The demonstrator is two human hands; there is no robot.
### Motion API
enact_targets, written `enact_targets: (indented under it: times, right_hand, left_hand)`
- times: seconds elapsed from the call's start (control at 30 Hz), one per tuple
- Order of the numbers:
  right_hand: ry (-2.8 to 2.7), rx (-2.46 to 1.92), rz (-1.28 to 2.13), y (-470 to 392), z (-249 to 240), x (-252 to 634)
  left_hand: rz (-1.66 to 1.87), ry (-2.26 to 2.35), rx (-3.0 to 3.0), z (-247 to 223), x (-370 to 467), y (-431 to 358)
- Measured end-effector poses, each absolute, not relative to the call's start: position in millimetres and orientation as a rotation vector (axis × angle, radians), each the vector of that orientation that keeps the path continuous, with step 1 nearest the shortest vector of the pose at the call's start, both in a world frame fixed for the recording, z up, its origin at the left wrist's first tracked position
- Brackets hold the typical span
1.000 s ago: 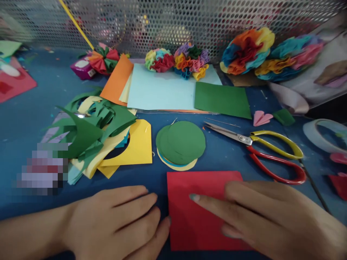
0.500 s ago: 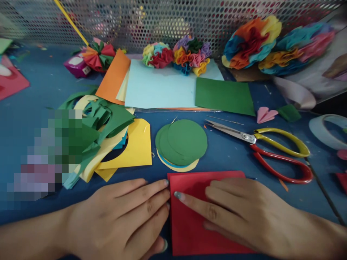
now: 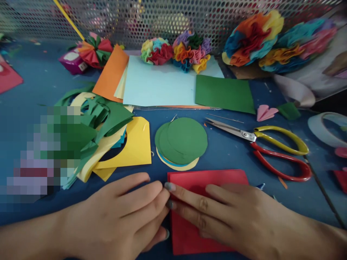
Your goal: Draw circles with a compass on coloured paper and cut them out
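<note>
A red sheet of paper (image 3: 187,242), seemingly folded or stacked, lies flat at the front of the table. My left hand (image 3: 130,216) rests beside its left edge, fingers stretched toward the paper and slightly bent, tips at the edge. Across the sheet lies my right hand (image 3: 230,216), its index and middle fingers extended so that their tips press near the left edge, close to my left fingertips. Neither hand grips anything visible. Beyond the red paper sits a small pile of green paper circles (image 3: 187,141), with blue and cream ones peeking out underneath.
Scissors (image 3: 248,135) with yellow and red handles lie right of the circles. Cut paper scraps (image 3: 108,119) and yellow paper (image 3: 139,144) are at left. Light blue paper (image 3: 159,85), green paper (image 3: 225,94) and paper flowers (image 3: 192,52) stand behind. A tape roll (image 3: 317,130) is far right.
My right fingers have slid left to the red paper's edge, and the middle finger has come forward beside the index. My left fingertips have bent slightly. The view has shifted a little.
</note>
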State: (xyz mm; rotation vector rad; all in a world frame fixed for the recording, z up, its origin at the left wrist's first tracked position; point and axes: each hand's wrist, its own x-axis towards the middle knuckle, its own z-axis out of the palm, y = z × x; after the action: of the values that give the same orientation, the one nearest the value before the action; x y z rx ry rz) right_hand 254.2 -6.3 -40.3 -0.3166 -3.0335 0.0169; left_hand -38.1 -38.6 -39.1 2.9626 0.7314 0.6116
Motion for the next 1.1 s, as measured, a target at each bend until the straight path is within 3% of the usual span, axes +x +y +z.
enact_targets:
  times: [0.47,1.1]
  right_hand:
    - [-3.048,-0.295,0.051,-8.2,-47.1,249.0]
    - [-3.012,-0.371,0.086,-14.6,-51.6,251.8]
  left_hand:
    - [0.471,0.477,2.941,-35.4,-39.1,-32.1]
    - [0.432,0.588,2.935,-35.1,-36.8,-41.4]
